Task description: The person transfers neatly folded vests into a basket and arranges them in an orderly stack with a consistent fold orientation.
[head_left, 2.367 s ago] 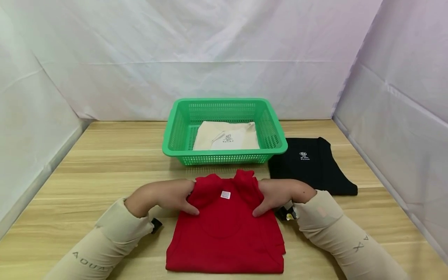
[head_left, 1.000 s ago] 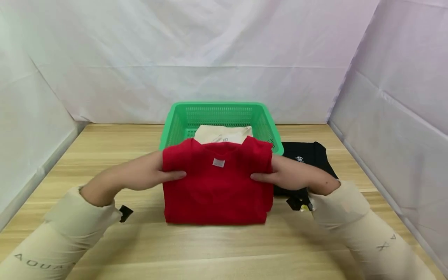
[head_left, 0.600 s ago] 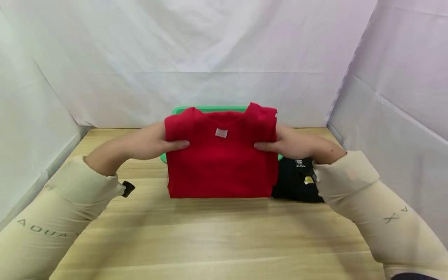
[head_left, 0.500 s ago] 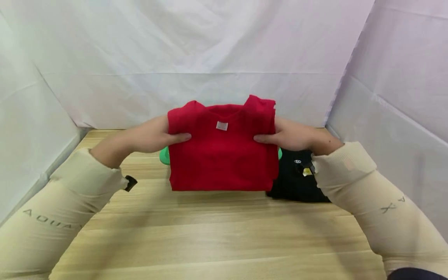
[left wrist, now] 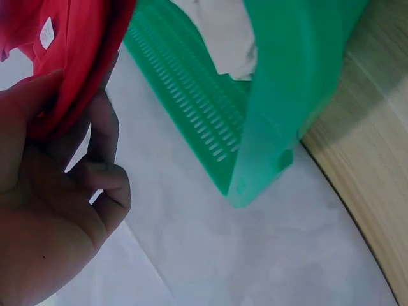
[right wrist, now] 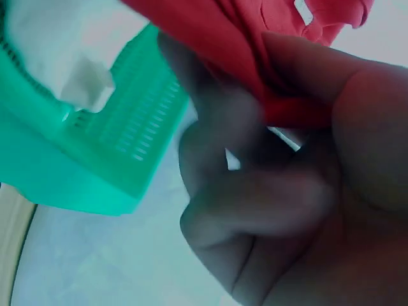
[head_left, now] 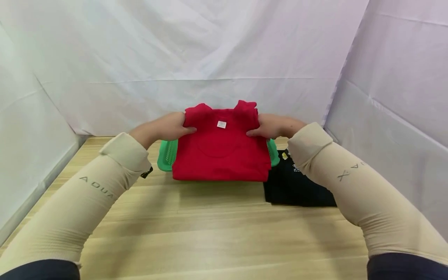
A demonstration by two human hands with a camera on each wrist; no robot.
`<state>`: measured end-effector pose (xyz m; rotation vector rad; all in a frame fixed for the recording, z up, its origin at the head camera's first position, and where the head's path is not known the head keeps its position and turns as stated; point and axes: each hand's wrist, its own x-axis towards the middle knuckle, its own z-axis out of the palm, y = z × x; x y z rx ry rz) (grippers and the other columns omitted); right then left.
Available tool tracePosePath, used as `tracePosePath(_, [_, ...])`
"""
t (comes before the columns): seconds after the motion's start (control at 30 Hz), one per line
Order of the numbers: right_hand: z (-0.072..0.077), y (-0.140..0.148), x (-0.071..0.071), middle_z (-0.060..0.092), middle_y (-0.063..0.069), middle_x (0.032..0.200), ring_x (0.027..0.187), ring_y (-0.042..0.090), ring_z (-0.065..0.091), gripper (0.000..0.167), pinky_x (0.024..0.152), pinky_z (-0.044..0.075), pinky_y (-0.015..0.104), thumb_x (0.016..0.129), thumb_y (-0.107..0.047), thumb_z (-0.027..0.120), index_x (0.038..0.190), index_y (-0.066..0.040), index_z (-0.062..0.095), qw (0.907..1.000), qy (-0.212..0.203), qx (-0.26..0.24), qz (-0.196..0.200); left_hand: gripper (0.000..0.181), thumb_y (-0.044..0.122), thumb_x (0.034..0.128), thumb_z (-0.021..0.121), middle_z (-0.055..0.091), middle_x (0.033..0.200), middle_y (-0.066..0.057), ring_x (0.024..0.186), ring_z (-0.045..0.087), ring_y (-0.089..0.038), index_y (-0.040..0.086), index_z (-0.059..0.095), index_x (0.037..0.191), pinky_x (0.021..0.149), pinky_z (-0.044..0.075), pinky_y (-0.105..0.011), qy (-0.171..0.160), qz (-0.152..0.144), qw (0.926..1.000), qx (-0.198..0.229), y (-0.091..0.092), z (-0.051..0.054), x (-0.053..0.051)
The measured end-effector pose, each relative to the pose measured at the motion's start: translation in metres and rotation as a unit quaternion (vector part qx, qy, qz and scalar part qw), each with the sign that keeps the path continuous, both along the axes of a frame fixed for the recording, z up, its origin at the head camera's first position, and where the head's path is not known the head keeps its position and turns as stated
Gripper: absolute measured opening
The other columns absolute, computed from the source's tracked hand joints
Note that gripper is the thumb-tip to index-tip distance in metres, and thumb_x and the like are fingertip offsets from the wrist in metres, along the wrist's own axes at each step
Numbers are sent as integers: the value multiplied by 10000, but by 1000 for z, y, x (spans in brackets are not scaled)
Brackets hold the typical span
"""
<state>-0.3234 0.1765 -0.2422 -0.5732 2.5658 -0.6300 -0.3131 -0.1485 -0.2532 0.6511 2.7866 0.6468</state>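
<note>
A folded red shirt with a small white neck label hangs between my hands over the green basket, covering most of it in the head view. My left hand pinches the shirt's left side, thumb in front and fingers behind. On the opposite side my right hand grips it the same way. Both wrist views show the red cloth between thumb and fingers, apart from the basket wall. Inside the basket lies a cream folded cloth, hidden from the head view by the shirt.
A folded black garment with a small white print lies on the wooden table, right of the basket and partly under the right forearm. White sheeting rises behind the table and along both sides.
Both hands have lifted the red shirt off the table and carried it forward over the basket. In the last half second it has tipped flatter and the hands have drawn a little closer together.
</note>
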Motion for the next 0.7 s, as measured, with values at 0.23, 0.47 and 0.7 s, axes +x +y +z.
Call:
tracePosePath(0.23, [-9, -8, -8, 542, 37, 749, 603, 125, 432, 300, 638, 446, 273, 991, -281, 627, 1113, -30, 516, 9987, -225, 316, -319, 216, 236, 1013, 577, 563, 696, -39, 583, 477, -139, 22, 589, 1037, 673, 446, -302, 148, 55, 9979, -627, 10, -10, -9])
tracePosePath(0.47, [-9, -9, -12, 553, 34, 622, 503, 129, 466, 279, 554, 453, 258, 989, -280, 629, 900, -36, 528, 9973, -289, 535, -399, 284, 234, 1021, 564, 601, 798, -83, 629, 553, -163, -5, 553, 1175, 683, 486, -296, -33, 259, 9967, -764, 14, -12, -12])
tracePosePath(0.7, [-12, -14, -13, 631, 164, 974, 625, 166, 699, 317, 695, 595, 291, 1037, -210, 544, 1234, 21, 453, 9932, -787, -124, -852, 358, 219, 1034, 539, 631, 869, -151, 586, 652, -218, -31, 473, 1281, 735, 557, -330, -310, 420, 9961, -715, 15, -9, -10])
